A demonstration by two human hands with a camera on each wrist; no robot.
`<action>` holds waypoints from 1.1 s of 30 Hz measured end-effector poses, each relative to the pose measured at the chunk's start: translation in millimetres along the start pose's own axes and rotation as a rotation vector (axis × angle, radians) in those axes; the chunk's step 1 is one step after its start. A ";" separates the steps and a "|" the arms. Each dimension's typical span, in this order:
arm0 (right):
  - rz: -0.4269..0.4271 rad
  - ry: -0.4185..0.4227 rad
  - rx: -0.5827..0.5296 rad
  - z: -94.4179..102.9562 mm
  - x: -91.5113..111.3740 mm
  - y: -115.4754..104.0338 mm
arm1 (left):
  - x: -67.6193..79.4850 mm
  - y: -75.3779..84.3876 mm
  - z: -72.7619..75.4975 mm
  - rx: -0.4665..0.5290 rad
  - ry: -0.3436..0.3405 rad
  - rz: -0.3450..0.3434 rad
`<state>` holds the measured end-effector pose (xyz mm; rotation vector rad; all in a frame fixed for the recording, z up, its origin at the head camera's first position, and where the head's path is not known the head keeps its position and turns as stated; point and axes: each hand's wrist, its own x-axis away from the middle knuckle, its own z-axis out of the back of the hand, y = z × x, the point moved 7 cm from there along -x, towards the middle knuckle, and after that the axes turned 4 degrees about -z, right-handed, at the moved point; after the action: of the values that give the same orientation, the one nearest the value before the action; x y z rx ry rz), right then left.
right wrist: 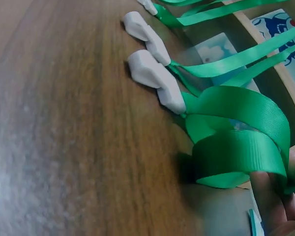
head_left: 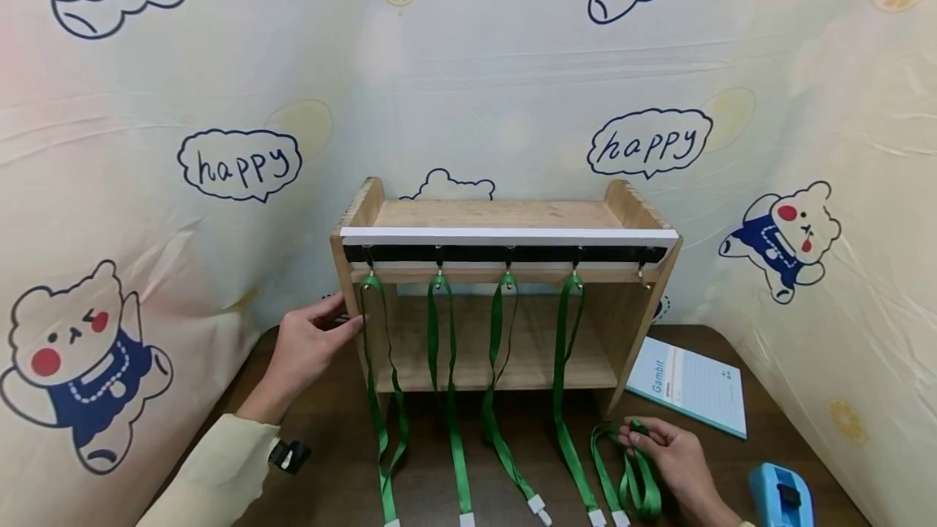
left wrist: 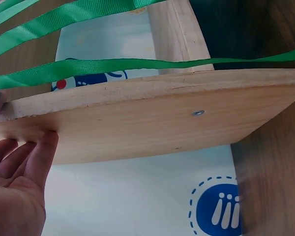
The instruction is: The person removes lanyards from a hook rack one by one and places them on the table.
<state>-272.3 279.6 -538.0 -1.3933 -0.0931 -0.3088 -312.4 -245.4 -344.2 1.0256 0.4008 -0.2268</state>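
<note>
A small wooden shelf stands on the table, with a row of metal hooks along its front strip. Green lanyards hang from several hooks; the rightmost hook carries none. At the shelf's left side panel, my left hand grips the front edge, thumb on the edge and fingertips against the outer face. My right hand pinches another green lanyard, looped and folded, low by the shelf's right front. Its white plastic clip lies toward the table, beside the other lanyards' clips.
To the right of the shelf lies a light blue notebook marked "Gambit". A blue object with a black part sits at the table's right front. Patterned cloth hangs behind and on both sides of the dark wooden table.
</note>
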 end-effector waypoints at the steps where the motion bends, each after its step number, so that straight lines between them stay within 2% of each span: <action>1: 0.003 0.023 0.019 0.7 -0.4 0.3 | 0.1 0.0 0.1 -0.001 0.000 0.000; 8: 0.029 0.093 0.083 3.1 -7.6 6.5 | -0.4 -1.8 0.5 0.001 -0.004 0.001; 13: 0.028 0.107 0.102 3.8 -10.0 12.3 | -0.6 -2.8 0.0 0.004 -0.010 0.001; 20: 0.049 0.121 0.201 5.5 -10.5 8.6 | 0.1 -3.7 0.5 0.003 -0.003 0.006; 26: 0.040 0.096 0.174 4.5 -10.6 8.5 | 0.8 -3.4 1.0 -0.005 -0.002 0.005; 33: 0.007 0.108 0.181 8.5 -6.2 11.0 | 0.4 -2.2 0.3 0.006 -0.010 0.001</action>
<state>-274.2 290.5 -548.4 -1.1950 -0.0259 -0.3604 -312.8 -246.8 -346.0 1.0305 0.3910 -0.2320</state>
